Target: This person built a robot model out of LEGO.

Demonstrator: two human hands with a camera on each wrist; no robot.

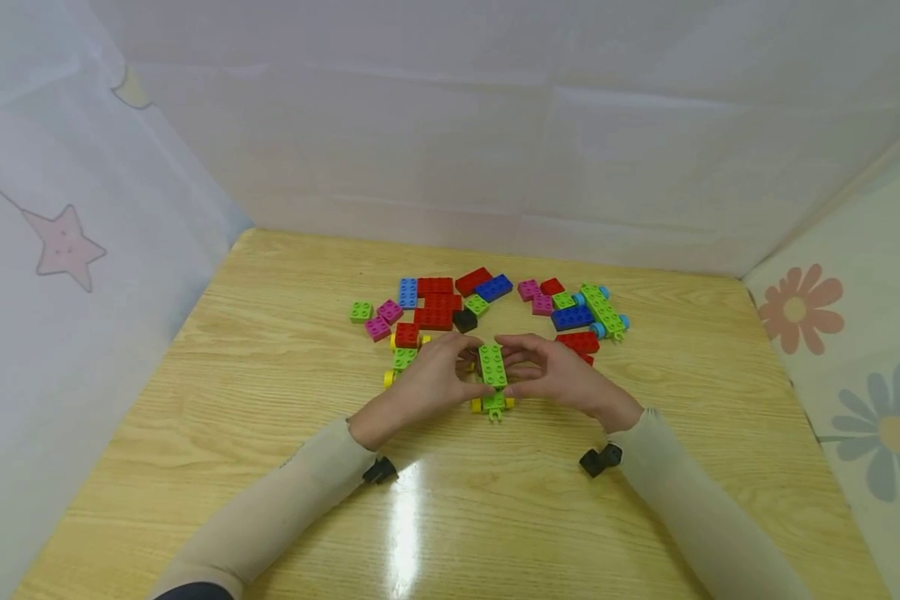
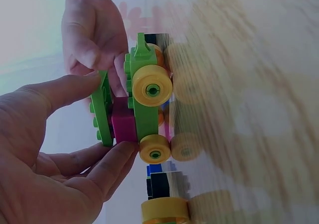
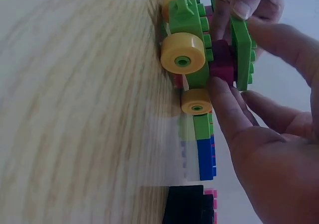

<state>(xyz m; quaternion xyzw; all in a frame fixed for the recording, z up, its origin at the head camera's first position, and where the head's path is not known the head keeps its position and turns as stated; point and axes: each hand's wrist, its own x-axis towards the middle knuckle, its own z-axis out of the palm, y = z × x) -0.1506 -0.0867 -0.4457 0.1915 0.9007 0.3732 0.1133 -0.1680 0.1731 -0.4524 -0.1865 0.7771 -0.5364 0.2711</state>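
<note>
A small green toy car base with yellow wheels (image 2: 152,86) stands on the table in front of me. On it sits a magenta brick (image 2: 124,119), mostly hidden from above. Over that brick lies a light green studded plate (image 1: 492,366), which looks slightly tilted in the left wrist view. My left hand (image 1: 437,377) holds the plate from the left, thumb at its near end and fingers toward the far end, close to the magenta brick. From the other side my right hand (image 1: 562,377) pinches the same plate, one finger touching the magenta brick.
Beyond my left hand is another yellow-wheeled base (image 1: 403,360) with a red brick (image 1: 407,335). Red, blue, pink and green bricks lie farther back, with a black brick (image 1: 465,320) among them. A blue-wheeled green base (image 1: 603,312) stands at the right.
</note>
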